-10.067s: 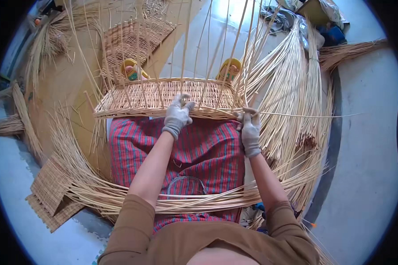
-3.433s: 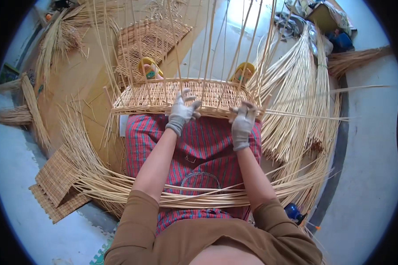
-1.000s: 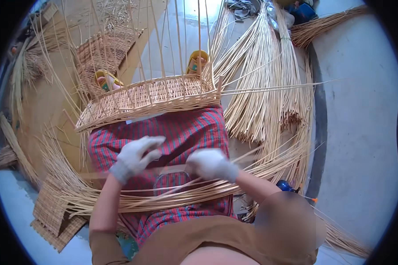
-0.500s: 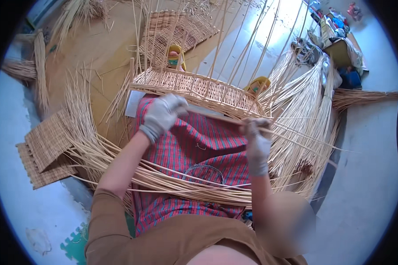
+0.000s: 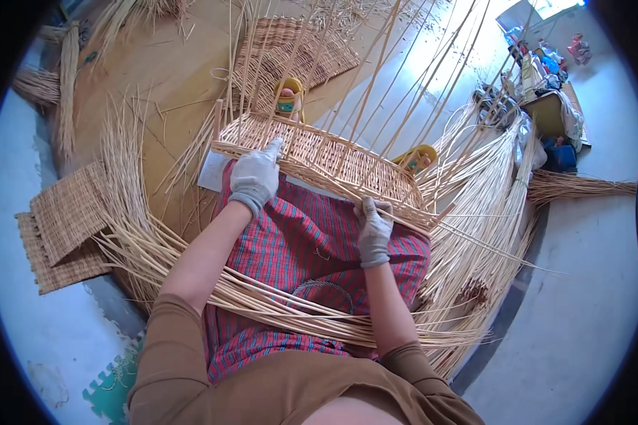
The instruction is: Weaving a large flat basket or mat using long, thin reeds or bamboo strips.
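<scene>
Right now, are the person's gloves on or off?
On: pale gloves cover the left hand and right hand, with grey cuffs at the wrists; the forearms are bare.

We are in what looks like a basket-weaving workshop. Long, pale wicker rods [image 5: 468, 244] fan across the smooth grey floor [image 5: 574, 304], and we see a half-woven, rectangular tan wicker basket [image 5: 326, 161] and a flat brown woven mat [image 5: 294, 57].

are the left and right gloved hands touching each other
Apart: the head view shows a wide gap, with the wicker basket's near edge and checked red cloth visible between the left hand and the right hand.
</scene>
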The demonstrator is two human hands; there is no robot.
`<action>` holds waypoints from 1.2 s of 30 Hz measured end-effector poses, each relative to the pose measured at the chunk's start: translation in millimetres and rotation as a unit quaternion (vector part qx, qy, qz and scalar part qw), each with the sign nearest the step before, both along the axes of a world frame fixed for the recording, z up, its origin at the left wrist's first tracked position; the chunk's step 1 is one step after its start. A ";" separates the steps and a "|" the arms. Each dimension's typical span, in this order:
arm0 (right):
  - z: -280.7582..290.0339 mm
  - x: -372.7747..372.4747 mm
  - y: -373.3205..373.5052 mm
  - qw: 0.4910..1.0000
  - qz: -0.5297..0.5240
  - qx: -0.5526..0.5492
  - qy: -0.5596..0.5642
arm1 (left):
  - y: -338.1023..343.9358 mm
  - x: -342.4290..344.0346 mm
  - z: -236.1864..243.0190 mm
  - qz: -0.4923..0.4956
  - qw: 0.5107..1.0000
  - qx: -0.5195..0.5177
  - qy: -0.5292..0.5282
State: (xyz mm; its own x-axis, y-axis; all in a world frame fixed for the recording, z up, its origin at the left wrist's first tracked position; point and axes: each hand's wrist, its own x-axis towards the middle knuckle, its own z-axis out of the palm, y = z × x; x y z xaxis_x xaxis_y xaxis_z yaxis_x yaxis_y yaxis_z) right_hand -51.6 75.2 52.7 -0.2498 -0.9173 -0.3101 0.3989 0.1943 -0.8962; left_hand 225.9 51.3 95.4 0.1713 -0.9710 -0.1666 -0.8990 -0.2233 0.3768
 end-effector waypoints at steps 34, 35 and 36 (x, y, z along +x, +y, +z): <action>-8.6 -41.4 -20.9 0.997 -0.001 -0.082 -0.002 | -46.9 -52.0 -46.2 0.057 0.840 0.122 0.525; -1.8 -40.5 -24.1 0.998 -0.026 -0.048 -0.022 | -48.3 -57.7 -41.4 0.061 0.836 0.124 0.531; -8.8 -48.2 -21.9 0.997 -0.019 -0.052 -0.044 | -46.2 -62.9 -36.6 0.084 0.833 0.127 0.532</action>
